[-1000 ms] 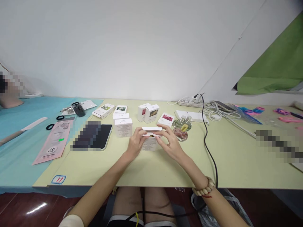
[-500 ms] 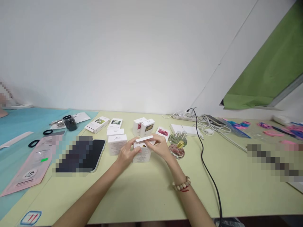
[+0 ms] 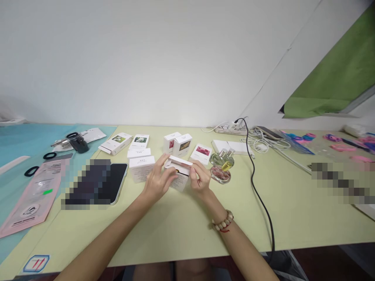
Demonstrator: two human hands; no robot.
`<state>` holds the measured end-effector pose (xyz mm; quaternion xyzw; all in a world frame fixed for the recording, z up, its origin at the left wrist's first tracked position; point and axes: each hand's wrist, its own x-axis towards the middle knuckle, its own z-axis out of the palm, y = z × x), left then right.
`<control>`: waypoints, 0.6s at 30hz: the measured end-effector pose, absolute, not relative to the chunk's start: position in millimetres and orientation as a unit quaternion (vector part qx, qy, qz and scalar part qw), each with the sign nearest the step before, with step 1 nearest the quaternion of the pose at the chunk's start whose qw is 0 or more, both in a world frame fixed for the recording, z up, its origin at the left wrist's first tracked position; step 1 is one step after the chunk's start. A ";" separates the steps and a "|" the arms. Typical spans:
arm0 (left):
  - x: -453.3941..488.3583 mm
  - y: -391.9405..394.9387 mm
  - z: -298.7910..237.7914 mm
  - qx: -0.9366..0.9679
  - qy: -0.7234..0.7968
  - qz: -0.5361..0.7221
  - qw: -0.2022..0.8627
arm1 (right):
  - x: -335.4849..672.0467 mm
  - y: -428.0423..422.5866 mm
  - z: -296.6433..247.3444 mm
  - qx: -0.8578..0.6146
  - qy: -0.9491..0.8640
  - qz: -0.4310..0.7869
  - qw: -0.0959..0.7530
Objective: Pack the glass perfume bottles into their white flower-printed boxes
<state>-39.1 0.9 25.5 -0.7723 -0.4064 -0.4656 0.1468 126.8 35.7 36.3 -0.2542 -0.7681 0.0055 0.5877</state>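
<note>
Between my hands is a small white perfume box [image 3: 179, 184] with its top flap raised; a bit of gold shows inside the opening. My left hand [image 3: 158, 180] grips the box at its left side, fingers behind the flap and thumb at the opening. At the right corner, my right hand [image 3: 200, 176] pinches the edge of the box. Two white boxes [image 3: 141, 169] with printed tops stand just left of my left hand. Round glass perfume bottles, one clear green [image 3: 222, 159] and one pink with a gold cap [image 3: 220, 174], lie to the right.
Behind stand boxes with flower pictures [image 3: 182, 146]; others lie flat [image 3: 116, 143]. A tablet-like device [image 3: 117, 179], a pink pouch [image 3: 38, 199] and a dark jar [image 3: 78, 143] are at left. A black cable [image 3: 258, 203] and a power strip [image 3: 230, 128] are at right.
The box has tilted, with its opening turned more toward me. My right hand has shifted from over the flap to the box's right corner. The whole view has moved slightly.
</note>
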 end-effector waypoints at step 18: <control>-28.8 -1.2 21.2 -0.718 -0.427 -0.455 0.308 | 115.3 31.6 37.5 -0.299 -0.723 0.135 0.608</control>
